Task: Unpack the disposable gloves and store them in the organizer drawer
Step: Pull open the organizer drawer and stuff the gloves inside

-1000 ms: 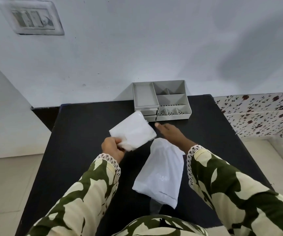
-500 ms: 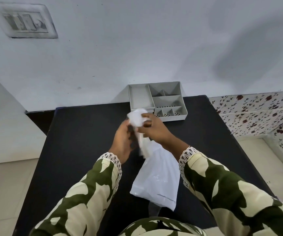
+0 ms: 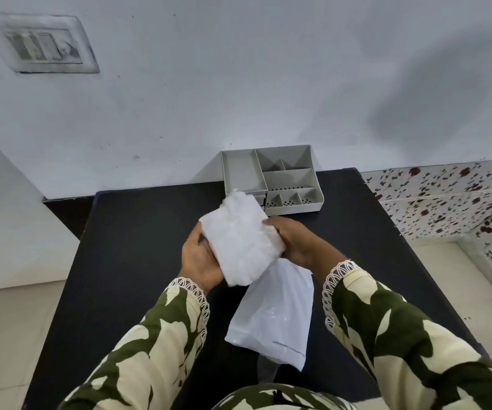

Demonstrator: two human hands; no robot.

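A flat, crinkly white stack of disposable gloves (image 3: 240,238) is held above the black table (image 3: 126,261), tilted with its far end toward the organizer. My left hand (image 3: 198,258) cups its left edge and underside. My right hand (image 3: 293,239) grips its right edge. Below them lies the white plastic packaging bag (image 3: 274,318), flat on the table. The grey organizer (image 3: 271,179) stands at the table's far edge against the wall, with several open compartments on top and small drawers at its front left, partly hidden by the gloves.
A white wall rises behind the table, with a switch plate (image 3: 43,45) at the upper left. A floral tiled ledge (image 3: 446,199) runs along the right. Pale floor shows on both sides of the table.
The gloves were held by my left hand alone, then bunched up between both hands. Now both hands hold the stack spread flat and a little nearer to me.
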